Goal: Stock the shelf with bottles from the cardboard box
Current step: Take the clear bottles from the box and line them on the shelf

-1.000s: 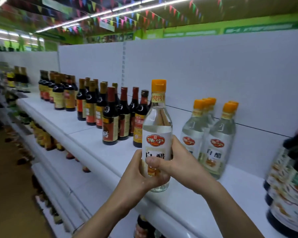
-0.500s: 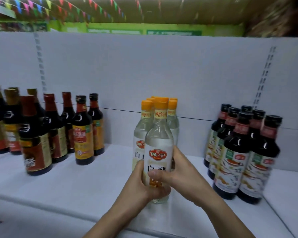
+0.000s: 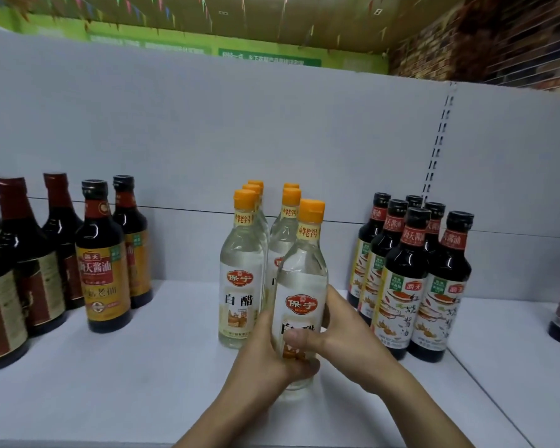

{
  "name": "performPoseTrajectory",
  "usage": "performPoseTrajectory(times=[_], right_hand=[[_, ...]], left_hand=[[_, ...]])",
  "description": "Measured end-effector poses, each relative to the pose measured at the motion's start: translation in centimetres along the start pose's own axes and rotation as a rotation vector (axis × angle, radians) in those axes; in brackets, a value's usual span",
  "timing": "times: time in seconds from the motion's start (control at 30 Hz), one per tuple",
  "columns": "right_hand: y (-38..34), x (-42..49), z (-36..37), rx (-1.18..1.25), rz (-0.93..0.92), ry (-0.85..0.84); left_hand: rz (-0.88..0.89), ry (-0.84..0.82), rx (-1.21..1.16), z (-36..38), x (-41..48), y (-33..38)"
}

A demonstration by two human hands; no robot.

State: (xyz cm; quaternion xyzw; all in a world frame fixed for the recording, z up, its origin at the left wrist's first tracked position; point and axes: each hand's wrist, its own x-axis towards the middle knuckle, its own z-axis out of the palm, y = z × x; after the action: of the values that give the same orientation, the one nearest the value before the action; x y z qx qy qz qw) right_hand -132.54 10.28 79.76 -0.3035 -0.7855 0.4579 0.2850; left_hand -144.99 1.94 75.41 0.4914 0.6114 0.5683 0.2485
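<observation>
Centre frame: left hand [image 3: 265,354] and right hand [image 3: 348,337] both grip one upright white vinegar bottle [image 3: 301,276], clear liquid, orange cap, at the white shelf [image 3: 143,383]. Matching vinegar bottles [image 3: 242,273] stand just behind; dark soy sauce bottles [image 3: 411,286] at the right.

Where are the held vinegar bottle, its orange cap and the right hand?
held vinegar bottle [image 3: 301,303]: head view, red logo on label.
orange cap [image 3: 311,210]: head view, cap's front side.
right hand [image 3: 345,334]: head view, back of hand.
</observation>
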Motion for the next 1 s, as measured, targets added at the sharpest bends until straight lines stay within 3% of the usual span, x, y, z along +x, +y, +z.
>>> performPoseTrajectory(times=[0.33,0.57,0.73,1.0], right_hand=[[0.6,1.0,-0.2,-0.007,-0.039,-0.023],[1.0,2.4,-0.2,0.031,-0.023,-0.053],[1.9,3.1,0.2,0.051,0.012,-0.054],[3.0,3.7,1.2,0.059,0.050,0.016]], left_hand=[[-0.067,-0.053,0.132,-2.8,0.4,-1.4],[-0.177,0.173,0.204,-5.3,0.5,-2.6],[-0.153,0.326,0.207,-7.1,1.4,-2.1],[-0.114,0.058,0.096,-8.3,3.5,-2.6]])
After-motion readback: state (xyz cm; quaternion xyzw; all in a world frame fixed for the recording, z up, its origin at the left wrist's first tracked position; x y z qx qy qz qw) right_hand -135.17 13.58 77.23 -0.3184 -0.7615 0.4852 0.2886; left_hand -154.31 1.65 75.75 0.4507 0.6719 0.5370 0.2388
